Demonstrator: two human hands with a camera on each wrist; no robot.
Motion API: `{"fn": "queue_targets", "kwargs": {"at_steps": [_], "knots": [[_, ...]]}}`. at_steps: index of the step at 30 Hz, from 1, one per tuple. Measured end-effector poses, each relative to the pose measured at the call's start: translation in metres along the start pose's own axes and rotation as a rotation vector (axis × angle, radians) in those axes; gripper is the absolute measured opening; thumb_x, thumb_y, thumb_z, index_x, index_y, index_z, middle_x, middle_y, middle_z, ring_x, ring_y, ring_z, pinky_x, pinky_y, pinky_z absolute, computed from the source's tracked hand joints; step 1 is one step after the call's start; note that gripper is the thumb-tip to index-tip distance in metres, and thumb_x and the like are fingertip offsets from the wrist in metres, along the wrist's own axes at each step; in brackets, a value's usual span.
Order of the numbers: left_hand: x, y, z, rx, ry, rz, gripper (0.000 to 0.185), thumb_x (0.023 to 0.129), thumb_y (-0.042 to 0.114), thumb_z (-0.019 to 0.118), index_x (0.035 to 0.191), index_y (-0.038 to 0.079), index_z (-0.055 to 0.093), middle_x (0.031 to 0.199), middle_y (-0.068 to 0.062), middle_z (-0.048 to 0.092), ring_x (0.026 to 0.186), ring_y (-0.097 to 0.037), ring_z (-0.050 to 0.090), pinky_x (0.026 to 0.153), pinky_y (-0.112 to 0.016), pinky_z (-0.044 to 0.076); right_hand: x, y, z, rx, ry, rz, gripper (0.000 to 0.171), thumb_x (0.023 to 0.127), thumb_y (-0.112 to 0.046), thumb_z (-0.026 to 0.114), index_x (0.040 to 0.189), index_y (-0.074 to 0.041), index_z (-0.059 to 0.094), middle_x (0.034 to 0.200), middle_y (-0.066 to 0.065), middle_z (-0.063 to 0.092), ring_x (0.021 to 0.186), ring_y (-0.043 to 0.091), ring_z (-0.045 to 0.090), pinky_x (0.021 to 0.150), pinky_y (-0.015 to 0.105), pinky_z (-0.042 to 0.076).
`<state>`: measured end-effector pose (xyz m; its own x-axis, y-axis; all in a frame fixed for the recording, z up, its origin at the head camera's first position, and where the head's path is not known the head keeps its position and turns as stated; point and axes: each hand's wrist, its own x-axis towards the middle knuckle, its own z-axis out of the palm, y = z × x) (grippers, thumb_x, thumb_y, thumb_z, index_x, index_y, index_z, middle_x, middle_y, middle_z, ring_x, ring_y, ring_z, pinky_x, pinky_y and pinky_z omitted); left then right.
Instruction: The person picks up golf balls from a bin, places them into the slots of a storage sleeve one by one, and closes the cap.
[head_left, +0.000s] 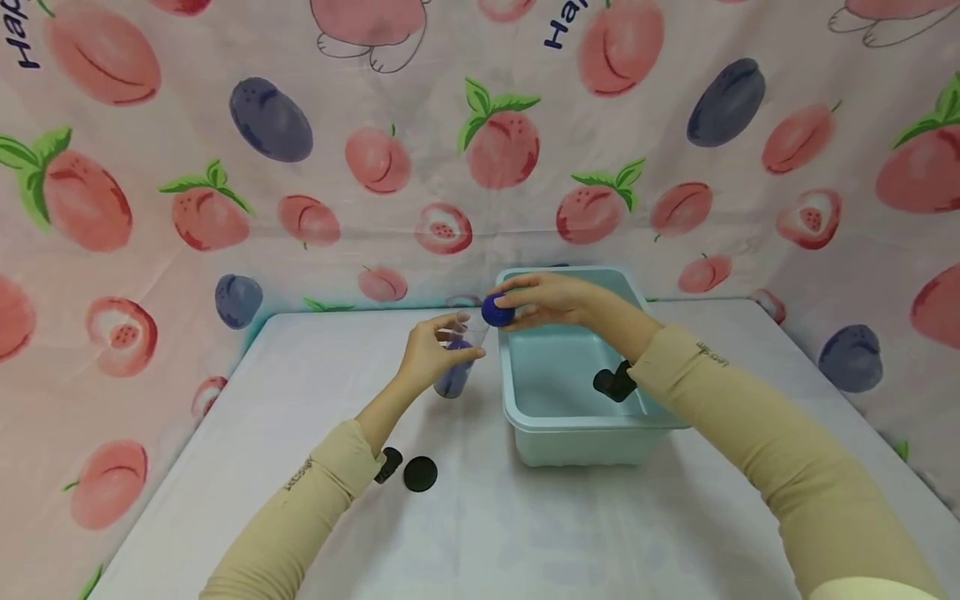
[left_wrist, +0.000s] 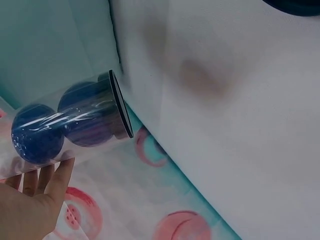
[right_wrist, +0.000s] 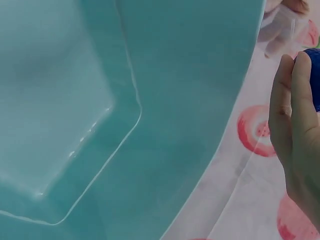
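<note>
My left hand (head_left: 429, 354) grips a clear tube (head_left: 474, 340), tilted with its upper end toward the right hand. Two blue balls (left_wrist: 37, 134) show through its wall in the left wrist view, and a black cap (left_wrist: 120, 104) covers its lower end. My right hand (head_left: 551, 298) pinches another blue ball (head_left: 498, 310) between thumb and fingers, right at the tube's upper end. In the right wrist view, that ball is partly cut off by the frame's edge, beside the right hand's fingers (right_wrist: 301, 92).
A light blue plastic bin (head_left: 592, 422) stands on the white-covered table, just right of the tube and under the right forearm. A round black lid (head_left: 420, 474) lies nearer, by the left sleeve. A fruit-patterned cloth (head_left: 442, 229) hangs behind the table.
</note>
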<state>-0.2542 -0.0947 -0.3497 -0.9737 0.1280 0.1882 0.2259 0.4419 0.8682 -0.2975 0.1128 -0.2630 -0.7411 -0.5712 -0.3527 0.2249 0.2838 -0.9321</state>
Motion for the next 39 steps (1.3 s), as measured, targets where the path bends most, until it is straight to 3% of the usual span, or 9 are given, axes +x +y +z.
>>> {"fn": "queue_targets", "kwargs": {"at_steps": [6, 12, 15, 23, 29, 34, 39], "knots": [[-0.002, -0.002, 0.001, -0.017, 0.000, -0.002, 0.054, 0.074, 0.016, 0.081, 0.123, 0.006, 0.061, 0.113, -0.016, 0.065, 0.104, -0.032, 0.064, 0.084, -0.042, 0.056, 0.001, -0.003, 0.009, 0.020, 0.020, 0.022, 0.045, 0.099, -0.012, 0.046, 0.141, 0.001, 0.038, 0.144, 0.022, 0.034, 0.121, 0.036, 0.048, 0.107, 0.046, 0.037], [-0.002, 0.004, 0.000, 0.014, 0.006, -0.032, 0.057, 0.074, 0.020, 0.081, 0.125, 0.007, 0.060, 0.117, -0.015, 0.064, 0.107, -0.033, 0.062, 0.088, -0.046, 0.053, -0.001, -0.009, 0.013, -0.005, 0.074, 0.004, 0.039, 0.100, -0.014, 0.044, 0.136, 0.002, 0.044, 0.108, 0.011, 0.053, 0.092, 0.020, 0.063, 0.103, 0.043, 0.043], [-0.003, 0.005, -0.002, 0.015, 0.006, -0.056, 0.056, 0.075, 0.022, 0.081, 0.125, 0.008, 0.060, 0.118, -0.014, 0.063, 0.108, -0.033, 0.061, 0.090, -0.047, 0.052, -0.005, -0.010, 0.017, -0.029, 0.060, -0.007, 0.039, 0.100, -0.015, 0.044, 0.135, 0.003, 0.044, 0.099, 0.009, 0.056, 0.092, 0.022, 0.065, 0.101, 0.045, 0.044], [-0.005, 0.006, -0.007, -0.001, -0.004, -0.059, 0.056, 0.075, 0.022, 0.080, 0.126, 0.010, 0.060, 0.119, -0.014, 0.062, 0.110, -0.033, 0.060, 0.091, -0.048, 0.051, -0.018, -0.012, 0.028, -0.081, 0.026, -0.025, 0.039, 0.102, -0.016, 0.040, 0.135, 0.003, 0.044, 0.095, 0.006, 0.059, 0.089, 0.019, 0.066, 0.093, 0.039, 0.052], [-0.005, 0.004, -0.011, -0.009, 0.018, -0.061, 0.056, 0.074, 0.020, 0.081, 0.125, 0.009, 0.061, 0.119, -0.015, 0.062, 0.109, -0.034, 0.061, 0.091, -0.047, 0.051, -0.028, -0.013, 0.036, -0.131, -0.014, -0.030, 0.039, 0.101, -0.019, 0.041, 0.135, 0.001, 0.044, 0.098, 0.006, 0.059, 0.099, 0.026, 0.064, 0.096, 0.042, 0.050], [-0.006, -0.002, -0.014, -0.013, 0.034, -0.068, 0.057, 0.073, 0.021, 0.081, 0.125, 0.009, 0.061, 0.118, -0.016, 0.062, 0.109, -0.034, 0.061, 0.092, -0.047, 0.051, -0.037, -0.012, 0.047, -0.117, -0.002, -0.049, 0.037, 0.100, -0.016, 0.043, 0.132, 0.003, 0.046, 0.095, 0.008, 0.060, 0.088, 0.019, 0.066, 0.097, 0.047, 0.048], [-0.010, -0.009, -0.018, -0.033, 0.067, -0.080, 0.060, 0.073, 0.019, 0.082, 0.128, 0.009, 0.060, 0.118, -0.017, 0.063, 0.109, -0.034, 0.062, 0.093, -0.047, 0.051, -0.045, -0.005, 0.062, -0.079, 0.020, -0.080, 0.032, 0.098, -0.013, 0.046, 0.126, 0.004, 0.050, 0.092, 0.007, 0.060, 0.085, 0.018, 0.065, 0.091, 0.043, 0.052]]}}
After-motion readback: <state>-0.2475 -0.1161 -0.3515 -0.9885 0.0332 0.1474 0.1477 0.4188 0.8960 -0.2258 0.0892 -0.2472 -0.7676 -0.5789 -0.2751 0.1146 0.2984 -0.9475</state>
